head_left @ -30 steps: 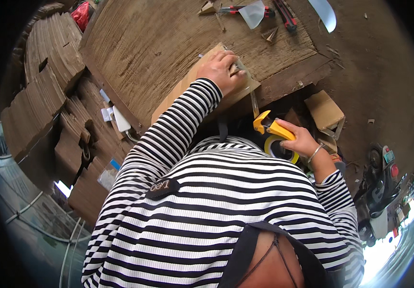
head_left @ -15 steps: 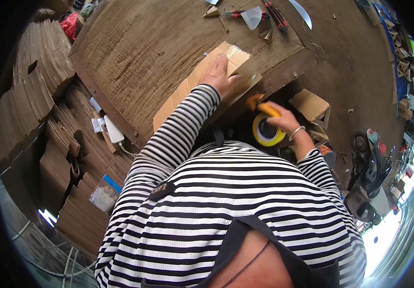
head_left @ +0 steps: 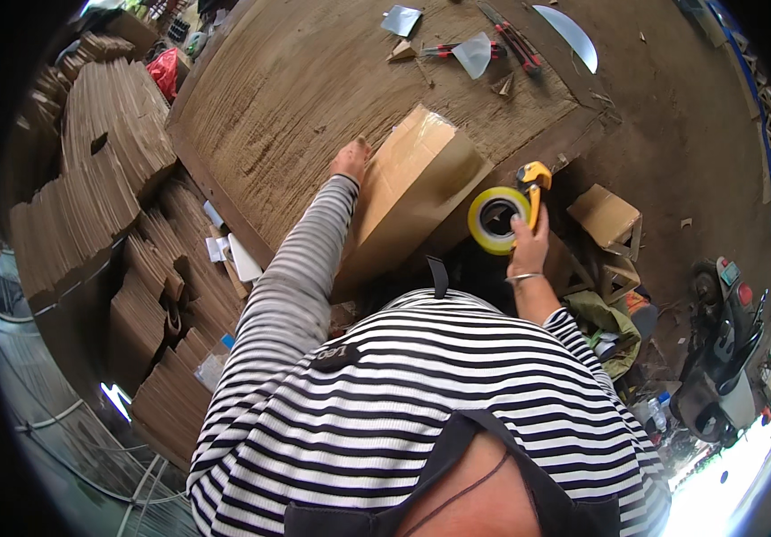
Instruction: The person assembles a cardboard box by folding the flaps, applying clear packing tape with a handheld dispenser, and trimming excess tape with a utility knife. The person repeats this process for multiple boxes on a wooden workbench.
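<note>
While our right fingers clasp a yellow tape dispenser, its roll just left of them, our half-curled left fingers are beside the cardboard box at their right, any grip unclear.

Head cam, fisheye, dn twd hands

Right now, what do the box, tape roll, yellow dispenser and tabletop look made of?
Box: probably cardboard, matte brown with flat panels; glare at its far end suggests clear tape.
Tape roll: likely plastic film, smooth yellow ring.
Dispenser: probably molded plastic, uniform bright yellow; its dark parts could be plastic or metal.
Tabletop: looks like wood, rough and worn, with streaky grain.
</note>
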Demonstrator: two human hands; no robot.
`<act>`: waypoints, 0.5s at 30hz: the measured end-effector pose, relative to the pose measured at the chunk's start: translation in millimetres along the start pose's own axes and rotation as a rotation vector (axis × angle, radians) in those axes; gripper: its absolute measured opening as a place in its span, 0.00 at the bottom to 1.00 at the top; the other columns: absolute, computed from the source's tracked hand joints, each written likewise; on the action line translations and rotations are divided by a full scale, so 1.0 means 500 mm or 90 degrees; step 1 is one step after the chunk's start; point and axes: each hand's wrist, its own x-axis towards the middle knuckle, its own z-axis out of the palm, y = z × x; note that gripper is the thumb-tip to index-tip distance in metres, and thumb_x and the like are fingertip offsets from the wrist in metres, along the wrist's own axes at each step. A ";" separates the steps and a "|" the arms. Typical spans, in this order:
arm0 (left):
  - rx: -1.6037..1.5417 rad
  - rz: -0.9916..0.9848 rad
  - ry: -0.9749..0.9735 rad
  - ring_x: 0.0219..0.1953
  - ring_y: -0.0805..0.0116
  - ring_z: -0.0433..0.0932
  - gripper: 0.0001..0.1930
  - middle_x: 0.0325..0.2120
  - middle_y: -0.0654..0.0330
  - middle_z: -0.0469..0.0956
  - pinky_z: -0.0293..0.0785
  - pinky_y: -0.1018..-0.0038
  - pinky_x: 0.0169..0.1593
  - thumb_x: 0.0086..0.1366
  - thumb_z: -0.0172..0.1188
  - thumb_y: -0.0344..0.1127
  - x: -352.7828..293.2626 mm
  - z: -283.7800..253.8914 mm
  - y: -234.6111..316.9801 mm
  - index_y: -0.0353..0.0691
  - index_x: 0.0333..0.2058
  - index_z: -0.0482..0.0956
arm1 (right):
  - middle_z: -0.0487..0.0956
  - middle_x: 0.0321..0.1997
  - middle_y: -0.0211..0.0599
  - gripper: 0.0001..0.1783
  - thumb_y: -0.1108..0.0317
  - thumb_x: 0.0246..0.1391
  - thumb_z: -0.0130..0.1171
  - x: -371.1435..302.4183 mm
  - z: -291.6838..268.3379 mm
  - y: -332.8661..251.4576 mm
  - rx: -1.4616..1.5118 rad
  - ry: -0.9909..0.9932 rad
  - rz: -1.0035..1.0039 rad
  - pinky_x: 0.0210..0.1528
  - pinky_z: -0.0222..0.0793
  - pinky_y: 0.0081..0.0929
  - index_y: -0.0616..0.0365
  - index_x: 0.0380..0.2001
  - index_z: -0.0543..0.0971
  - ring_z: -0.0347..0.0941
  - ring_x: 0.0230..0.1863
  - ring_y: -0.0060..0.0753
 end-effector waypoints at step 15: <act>-0.019 0.063 0.249 0.34 0.59 0.75 0.22 0.26 0.56 0.76 0.71 0.67 0.39 0.54 0.63 0.55 -0.189 -0.081 0.138 0.38 0.26 0.82 | 0.68 0.58 0.41 0.41 0.75 0.43 0.61 0.142 0.014 -0.142 -0.181 -0.243 -0.201 0.59 0.61 0.27 0.59 0.62 0.58 0.66 0.58 0.33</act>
